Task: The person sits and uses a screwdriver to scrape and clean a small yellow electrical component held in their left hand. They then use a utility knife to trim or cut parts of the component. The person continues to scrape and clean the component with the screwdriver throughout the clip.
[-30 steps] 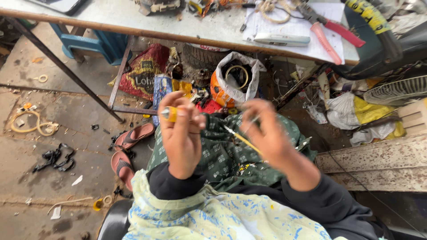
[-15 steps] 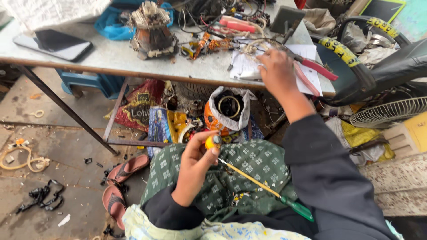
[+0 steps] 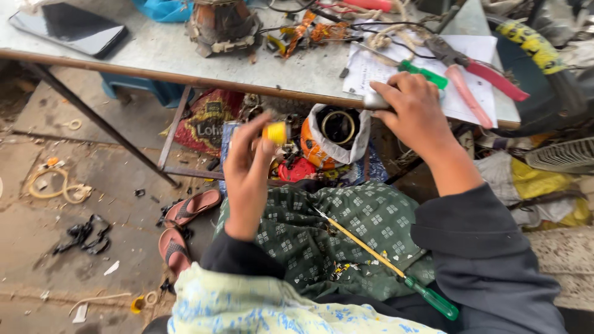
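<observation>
L hand [image 3: 247, 170] was raised over the lap, fingers pinched round a small yellow roll [image 3: 276, 132], prob tape, held up near the table [image 3: 154, 59] edge. R hand [image 3: 416, 114] reached fwd to the table edge, fingers curled on a small grey object [image 3: 375, 100]; couldn't tell what it was. Green-handled screwdriver [image 3: 396, 272] lay loose across the lap on green patterned cloth [image 3: 346, 235], w/ nothing securing it. Judgement: to do this well, keep knees level so the driver doesn't slide off, hold the roll steady. L forearm upright, wrist bent; R arm extended, palm down. Red pliers [image 3: 479, 77], paper [image 3: 396, 68] lay near R hand.
</observation>
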